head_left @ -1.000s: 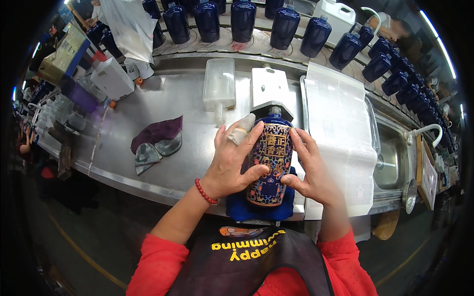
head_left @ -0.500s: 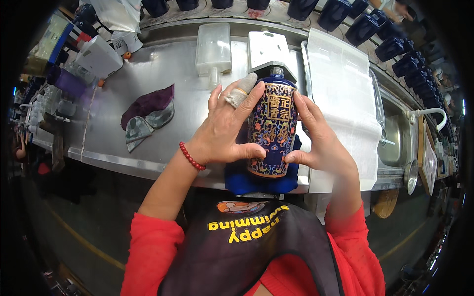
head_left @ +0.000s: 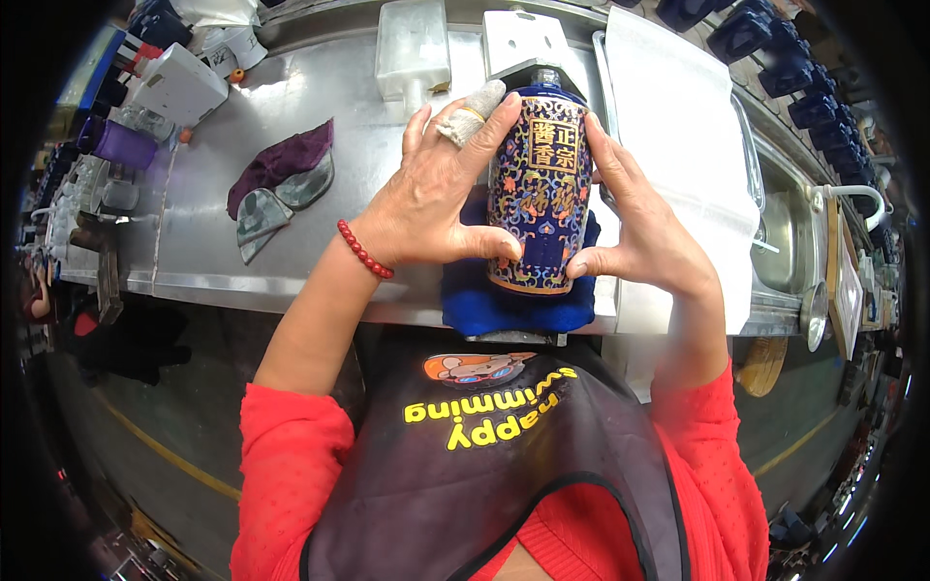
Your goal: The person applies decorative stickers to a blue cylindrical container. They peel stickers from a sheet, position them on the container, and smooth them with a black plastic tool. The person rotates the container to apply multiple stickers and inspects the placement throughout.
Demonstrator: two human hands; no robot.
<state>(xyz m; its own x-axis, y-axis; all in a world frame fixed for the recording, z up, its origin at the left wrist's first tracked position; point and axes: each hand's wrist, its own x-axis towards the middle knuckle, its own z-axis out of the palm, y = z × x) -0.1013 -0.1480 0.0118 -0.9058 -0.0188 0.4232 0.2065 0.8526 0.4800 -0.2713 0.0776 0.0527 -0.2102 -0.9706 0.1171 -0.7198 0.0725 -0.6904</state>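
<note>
A dark blue bottle with a colourful floral pattern and gold lettering lies or leans with its neck away from me. Its lower end is over a blue cloth pad at the bench's near edge. My left hand grips its left side, thumb low on the front and fingers near the shoulder. A grey cloth sleeve covers one finger of that hand. On the opposite side my right hand presses with thumb and fingers. Just beyond the neck stands a white block with a dark notched edge.
A purple and grey-green cloth lies on the metal bench to the left. A clear flask-shaped bottle rests behind my left hand. White paper covers the right side, beside a sink. Dark blue bottles line the far right.
My view has shifted, so the bench and bottle sit higher in the picture. Both hands keep nearly the same grip on the bottle.
</note>
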